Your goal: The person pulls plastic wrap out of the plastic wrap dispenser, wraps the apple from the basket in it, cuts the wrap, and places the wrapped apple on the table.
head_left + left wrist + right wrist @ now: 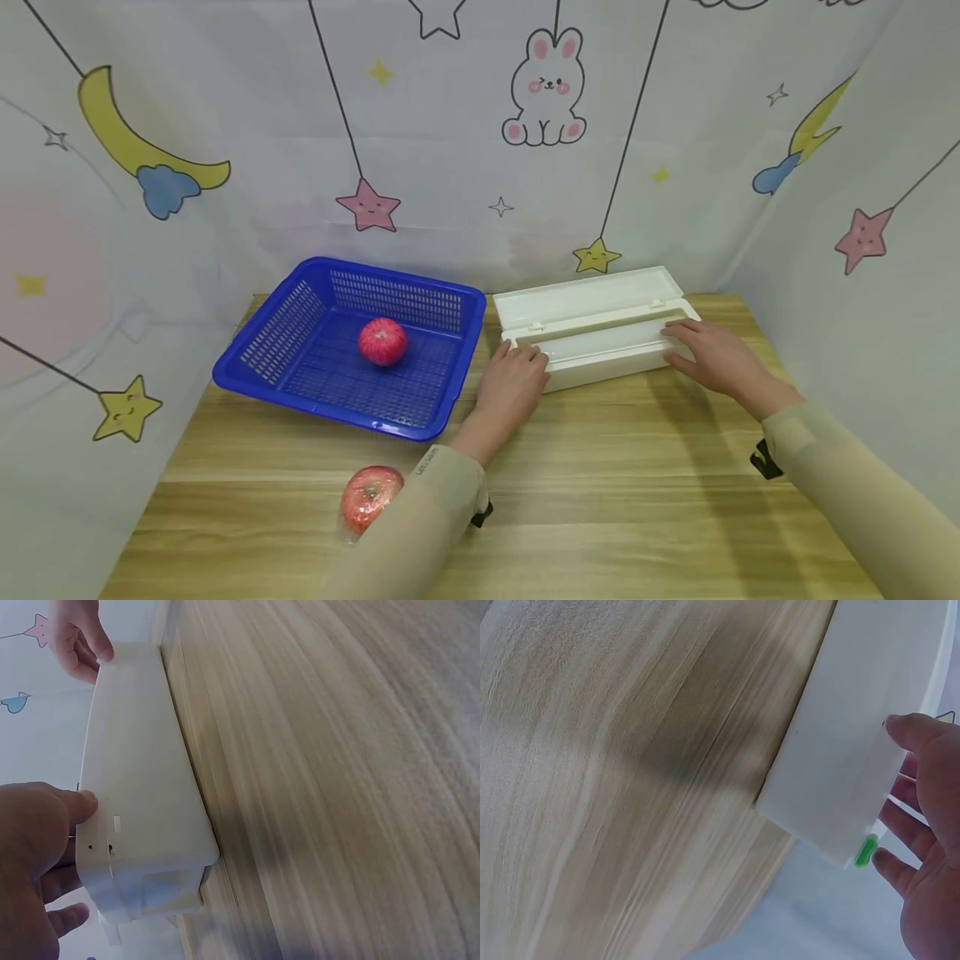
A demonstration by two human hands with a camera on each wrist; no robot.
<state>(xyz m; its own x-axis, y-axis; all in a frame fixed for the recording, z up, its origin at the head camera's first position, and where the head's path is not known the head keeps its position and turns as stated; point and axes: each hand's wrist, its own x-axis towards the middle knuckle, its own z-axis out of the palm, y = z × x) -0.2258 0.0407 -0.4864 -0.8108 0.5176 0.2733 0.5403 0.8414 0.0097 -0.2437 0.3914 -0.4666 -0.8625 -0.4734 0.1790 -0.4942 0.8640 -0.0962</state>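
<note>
Head view: left hand [512, 385] and right hand [711, 354] grip ends of open white box [600, 337]; keep 2-handed hold level, thumbs on front wall.

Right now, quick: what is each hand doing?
Left hand: thumb and fingers grip the left end of the long white plastic box with its lid open.
Right hand: grips the box's right end.
</note>
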